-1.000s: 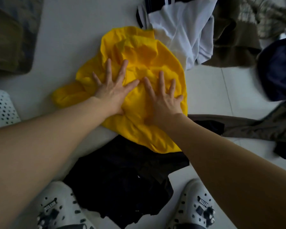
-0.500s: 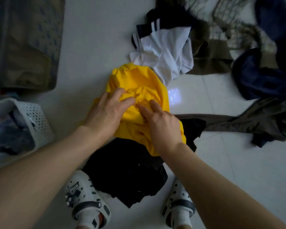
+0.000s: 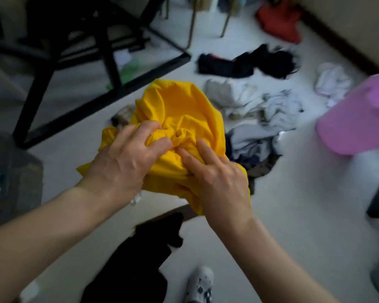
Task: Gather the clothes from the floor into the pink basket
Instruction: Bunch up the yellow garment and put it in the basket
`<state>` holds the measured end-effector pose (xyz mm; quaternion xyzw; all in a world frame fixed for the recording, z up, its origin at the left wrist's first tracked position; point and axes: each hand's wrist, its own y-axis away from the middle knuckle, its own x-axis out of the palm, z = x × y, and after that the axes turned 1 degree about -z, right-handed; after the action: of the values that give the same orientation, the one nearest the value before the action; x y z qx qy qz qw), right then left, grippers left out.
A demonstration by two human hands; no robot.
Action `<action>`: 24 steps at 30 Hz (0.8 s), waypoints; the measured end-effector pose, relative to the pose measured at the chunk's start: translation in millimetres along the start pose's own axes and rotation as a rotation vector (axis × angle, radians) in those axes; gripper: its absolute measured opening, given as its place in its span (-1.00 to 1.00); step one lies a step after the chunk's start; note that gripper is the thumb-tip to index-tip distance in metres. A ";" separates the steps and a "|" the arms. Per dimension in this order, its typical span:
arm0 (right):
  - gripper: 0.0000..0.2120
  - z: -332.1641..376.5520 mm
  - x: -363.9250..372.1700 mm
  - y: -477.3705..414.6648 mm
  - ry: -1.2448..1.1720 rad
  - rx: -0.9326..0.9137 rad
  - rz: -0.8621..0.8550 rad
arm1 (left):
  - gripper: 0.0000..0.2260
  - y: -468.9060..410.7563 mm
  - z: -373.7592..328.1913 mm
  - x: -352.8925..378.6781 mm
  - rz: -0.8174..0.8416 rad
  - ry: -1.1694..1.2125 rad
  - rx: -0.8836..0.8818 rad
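A bunched yellow garment (image 3: 184,110) is held up off the floor in front of me. My left hand (image 3: 127,158) grips its left side with the fingers dug into the folds. My right hand (image 3: 217,178) clutches its lower right part. The pink basket (image 3: 357,119) stands at the right edge, an arm's length beyond my right hand. A black garment (image 3: 140,265) lies on the floor below my hands. Several more clothes lie beyond: a grey and white pile (image 3: 254,106), a black one (image 3: 245,64), a white one (image 3: 333,82) and a red one (image 3: 280,20).
A black frame of furniture legs (image 3: 105,68) stands at the upper left. Thin wooden legs (image 3: 192,25) rise at the top centre. A wall with a dark skirting (image 3: 337,40) runs along the right. My white patterned shoe (image 3: 199,285) is at the bottom.
Both hands went from pressing flat on the yellow garment to gathering and lifting it off the floor. My view has swung up and round, so the pink basket and other clothes now show.
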<state>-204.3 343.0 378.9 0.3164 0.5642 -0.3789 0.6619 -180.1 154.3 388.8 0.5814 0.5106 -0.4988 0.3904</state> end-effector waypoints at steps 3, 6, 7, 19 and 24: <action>-0.42 -50.3 -103.2 25.2 0.037 0.101 -0.024 | -0.49 -45.8 -77.9 -73.6 -0.031 0.014 0.109; -0.39 -98.2 -188.4 57.3 0.070 0.175 -0.021 | -0.45 -81.7 -155.6 -129.6 -0.018 0.023 0.214; -0.38 -105.7 -201.0 67.2 0.066 0.191 -0.013 | -0.44 -83.4 -171.8 -135.9 -0.012 0.022 0.218; -0.22 -304.8 -369.1 146.1 0.127 0.459 0.052 | -0.47 -224.4 -408.1 -199.0 0.061 0.097 0.461; -0.37 -377.9 -390.2 126.1 0.131 0.514 0.021 | -0.51 -302.3 -453.9 -194.0 0.076 0.114 0.526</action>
<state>-317.5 783.9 701.1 0.5039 0.4877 -0.4816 0.5257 -391.4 604.5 685.1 0.7087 0.3625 -0.5657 0.2153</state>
